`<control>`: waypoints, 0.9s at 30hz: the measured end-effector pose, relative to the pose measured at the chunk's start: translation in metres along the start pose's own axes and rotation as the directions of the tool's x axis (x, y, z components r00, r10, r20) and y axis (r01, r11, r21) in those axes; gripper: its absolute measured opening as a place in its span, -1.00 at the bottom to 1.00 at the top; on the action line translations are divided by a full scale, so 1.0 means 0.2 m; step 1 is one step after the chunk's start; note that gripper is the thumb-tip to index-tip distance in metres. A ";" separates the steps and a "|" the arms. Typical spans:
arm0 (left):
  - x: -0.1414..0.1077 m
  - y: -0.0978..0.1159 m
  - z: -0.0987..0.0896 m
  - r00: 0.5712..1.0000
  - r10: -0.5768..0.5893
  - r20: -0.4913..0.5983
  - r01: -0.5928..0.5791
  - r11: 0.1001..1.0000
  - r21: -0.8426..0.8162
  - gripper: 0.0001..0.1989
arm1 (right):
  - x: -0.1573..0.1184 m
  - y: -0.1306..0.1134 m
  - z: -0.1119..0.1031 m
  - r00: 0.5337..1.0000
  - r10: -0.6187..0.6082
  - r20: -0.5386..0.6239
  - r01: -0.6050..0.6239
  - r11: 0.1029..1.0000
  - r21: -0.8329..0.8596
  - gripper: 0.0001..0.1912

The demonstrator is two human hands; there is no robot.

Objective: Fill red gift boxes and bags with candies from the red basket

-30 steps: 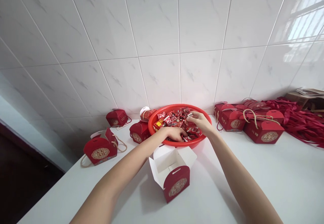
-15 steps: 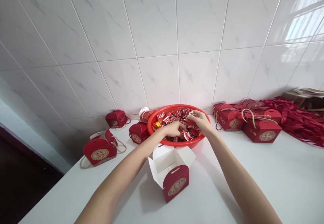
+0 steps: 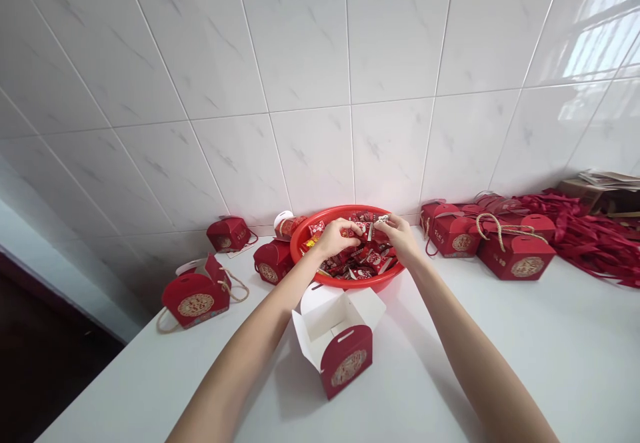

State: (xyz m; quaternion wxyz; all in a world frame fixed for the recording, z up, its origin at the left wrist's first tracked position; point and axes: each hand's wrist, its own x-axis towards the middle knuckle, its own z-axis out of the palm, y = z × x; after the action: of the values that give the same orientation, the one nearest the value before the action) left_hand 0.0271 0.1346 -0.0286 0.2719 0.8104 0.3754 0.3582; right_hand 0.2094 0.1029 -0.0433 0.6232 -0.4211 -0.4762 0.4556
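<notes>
Over the red plastic basket (image 3: 306, 273), my left hand (image 3: 339, 238) pinches a red-and-white wrapped candy (image 3: 366, 231) at its fingertips. My right hand (image 3: 400, 237) is closed on another wrapped candy (image 3: 383, 219), pale with dark print, close to the first. Several red wrapped candies (image 3: 361, 273) lie in the basket below both hands. In front of the basket stands an open red gift box (image 3: 347, 361) with a gold round emblem; its white flaps are spread and its visible inside is bare.
Red gift boxes (image 3: 196, 304) stand on the left of the white table (image 3: 420, 376), some with rope handles. More closed red boxes (image 3: 517, 256) sit at the right, beside a heap of red ribbon (image 3: 590, 239) and a cardboard box (image 3: 577, 193). A tiled wall (image 3: 310, 156) rises behind.
My left hand has come up out of the candies with one at its fingertips. My right hand has shifted slightly, still pinching the pale candy. The open box stays put.
</notes>
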 end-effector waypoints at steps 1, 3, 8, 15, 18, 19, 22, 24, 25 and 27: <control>0.00 0.00 0.00 1.000 0.007 -0.018 -0.007 1.000 -0.007 -0.85 | 0.00 0.00 0.00 1.000 0.017 0.010 -0.017 1.000 0.003 -0.71; -0.01 0.01 0.00 0.999 0.029 -0.029 -0.029 0.999 -0.028 -0.85 | 0.00 0.00 0.00 0.999 0.034 0.043 -0.034 0.999 0.004 -0.68; -0.01 0.03 0.01 0.998 0.062 0.016 -0.059 0.989 -0.139 -0.76 | -0.01 -0.01 0.00 0.994 0.017 0.107 -0.018 1.000 0.008 -0.67; 0.00 -0.02 0.03 0.999 0.010 -0.037 -0.019 0.970 -0.244 -0.38 | -0.02 -0.01 0.00 0.992 0.002 0.124 0.000 1.000 -0.015 -0.66; -0.01 -0.02 0.02 1.000 -0.019 -0.017 0.013 0.956 -0.294 -0.29 | -0.02 -0.01 0.00 0.993 0.012 0.119 -0.010 1.000 -0.022 -0.65; -0.01 -0.02 0.02 1.000 -0.024 -0.014 0.018 0.948 -0.318 -0.27 | -0.02 -0.01 0.00 0.993 0.015 0.114 -0.013 1.000 -0.013 -0.65; -0.02 0.00 0.01 0.998 -0.030 -0.063 0.006 0.938 -0.346 -0.26 | -0.02 -0.01 0.00 0.995 0.006 0.098 -0.010 0.999 0.036 -0.64; -0.02 0.02 0.01 0.995 -0.037 -0.098 0.002 0.940 -0.342 -0.31 | -0.02 0.00 0.00 0.997 -0.004 0.081 0.000 0.999 0.053 -0.64; -0.01 0.02 0.01 0.993 -0.042 -0.110 0.002 0.940 -0.342 -0.35 | -0.01 0.00 0.00 0.998 -0.008 0.070 0.004 0.999 0.054 -0.64; 0.00 0.01 0.02 0.989 -0.051 -0.139 0.000 0.938 -0.346 -0.44 | -0.01 0.01 0.00 0.999 -0.019 0.037 0.018 0.999 0.049 -0.63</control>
State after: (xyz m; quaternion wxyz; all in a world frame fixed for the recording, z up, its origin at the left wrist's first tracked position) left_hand 0.0302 0.1319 -0.0292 0.3863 0.7168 0.3363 0.4731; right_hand 0.2086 0.1018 -0.0453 0.6284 -0.3928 -0.4805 0.4690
